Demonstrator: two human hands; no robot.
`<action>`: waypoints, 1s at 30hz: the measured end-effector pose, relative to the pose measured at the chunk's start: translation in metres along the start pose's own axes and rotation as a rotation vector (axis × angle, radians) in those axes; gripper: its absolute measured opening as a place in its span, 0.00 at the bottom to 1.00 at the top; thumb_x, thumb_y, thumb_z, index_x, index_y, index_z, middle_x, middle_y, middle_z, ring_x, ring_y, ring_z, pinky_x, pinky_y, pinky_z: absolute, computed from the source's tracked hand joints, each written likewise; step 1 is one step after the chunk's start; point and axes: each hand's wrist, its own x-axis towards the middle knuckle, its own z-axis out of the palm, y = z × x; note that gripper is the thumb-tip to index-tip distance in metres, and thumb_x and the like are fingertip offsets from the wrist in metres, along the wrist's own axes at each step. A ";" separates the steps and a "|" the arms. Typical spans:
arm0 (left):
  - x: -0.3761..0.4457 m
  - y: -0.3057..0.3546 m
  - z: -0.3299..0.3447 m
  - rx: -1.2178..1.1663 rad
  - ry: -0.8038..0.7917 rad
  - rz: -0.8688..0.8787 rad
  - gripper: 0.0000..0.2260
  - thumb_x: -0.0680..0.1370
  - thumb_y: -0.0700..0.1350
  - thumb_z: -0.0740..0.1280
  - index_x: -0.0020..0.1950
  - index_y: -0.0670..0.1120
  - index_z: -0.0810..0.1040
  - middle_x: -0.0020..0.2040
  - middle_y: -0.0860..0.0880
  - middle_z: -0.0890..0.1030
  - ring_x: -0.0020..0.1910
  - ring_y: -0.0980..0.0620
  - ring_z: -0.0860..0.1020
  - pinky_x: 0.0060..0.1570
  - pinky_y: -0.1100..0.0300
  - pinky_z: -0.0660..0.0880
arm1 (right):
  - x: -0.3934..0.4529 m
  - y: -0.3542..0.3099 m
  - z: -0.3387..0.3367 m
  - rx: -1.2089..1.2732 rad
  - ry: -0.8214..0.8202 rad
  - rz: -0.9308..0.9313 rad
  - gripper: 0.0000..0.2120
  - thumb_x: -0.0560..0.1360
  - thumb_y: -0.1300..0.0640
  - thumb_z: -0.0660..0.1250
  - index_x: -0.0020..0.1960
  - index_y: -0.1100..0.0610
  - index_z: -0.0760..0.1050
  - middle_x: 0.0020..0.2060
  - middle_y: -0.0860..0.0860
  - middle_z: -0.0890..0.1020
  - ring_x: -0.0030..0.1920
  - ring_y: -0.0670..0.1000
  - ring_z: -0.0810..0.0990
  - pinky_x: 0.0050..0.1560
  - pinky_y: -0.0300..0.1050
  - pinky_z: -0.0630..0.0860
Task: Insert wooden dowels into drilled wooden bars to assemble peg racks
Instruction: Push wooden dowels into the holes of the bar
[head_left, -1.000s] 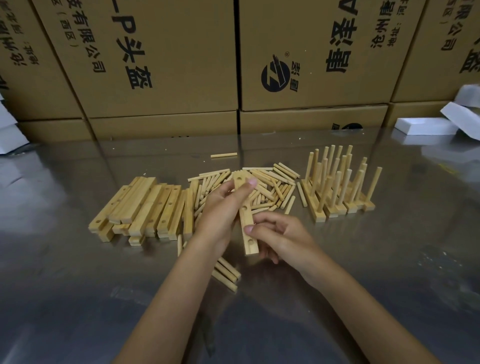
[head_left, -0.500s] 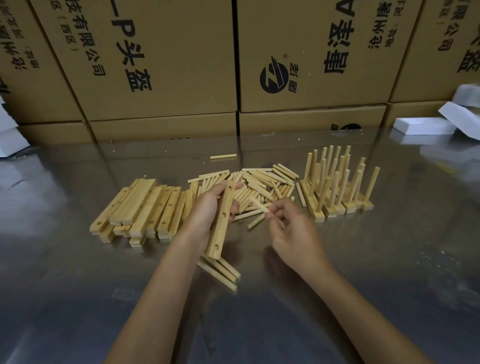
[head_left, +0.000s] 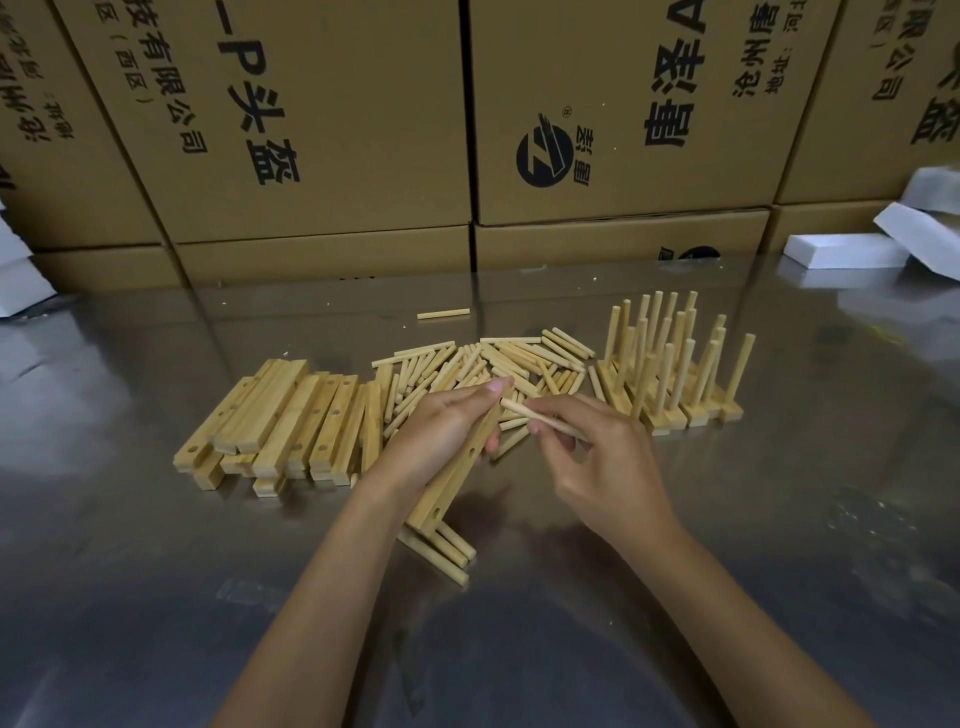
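My left hand (head_left: 441, 431) grips the drilled bar (head_left: 457, 475); my right hand (head_left: 597, 457) pinches a dowel (head_left: 524, 411) mid-shaft. Both look light, stiff, smooth; I judge a hold nearer the tip steadies insertion.

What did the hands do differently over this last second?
The right hand let go of the drilled bar, reached to the loose dowels, pinched one dowel and brought it back toward the bar's upper end. The left hand kept its grip on the bar, tilting it from nearly straight to slanting. The stacked bars and finished racks stayed put.
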 end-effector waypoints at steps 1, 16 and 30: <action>-0.001 0.000 0.001 0.019 -0.005 0.009 0.10 0.81 0.59 0.62 0.55 0.64 0.83 0.34 0.50 0.79 0.35 0.60 0.77 0.42 0.60 0.73 | 0.000 0.001 0.000 -0.003 -0.006 -0.002 0.10 0.77 0.60 0.70 0.56 0.53 0.83 0.44 0.41 0.82 0.42 0.44 0.80 0.41 0.51 0.79; 0.001 -0.006 0.014 0.189 -0.019 0.075 0.17 0.83 0.57 0.59 0.41 0.61 0.85 0.36 0.48 0.80 0.42 0.70 0.78 0.64 0.53 0.68 | -0.005 0.007 0.008 0.077 0.089 0.149 0.11 0.74 0.67 0.70 0.53 0.57 0.85 0.41 0.43 0.83 0.38 0.34 0.77 0.37 0.24 0.69; 0.004 -0.011 0.016 0.319 0.044 0.076 0.15 0.84 0.55 0.56 0.48 0.50 0.79 0.29 0.53 0.74 0.36 0.58 0.77 0.49 0.63 0.68 | -0.005 0.009 0.013 0.277 0.051 0.367 0.08 0.76 0.62 0.71 0.47 0.49 0.84 0.37 0.39 0.84 0.43 0.38 0.82 0.41 0.27 0.73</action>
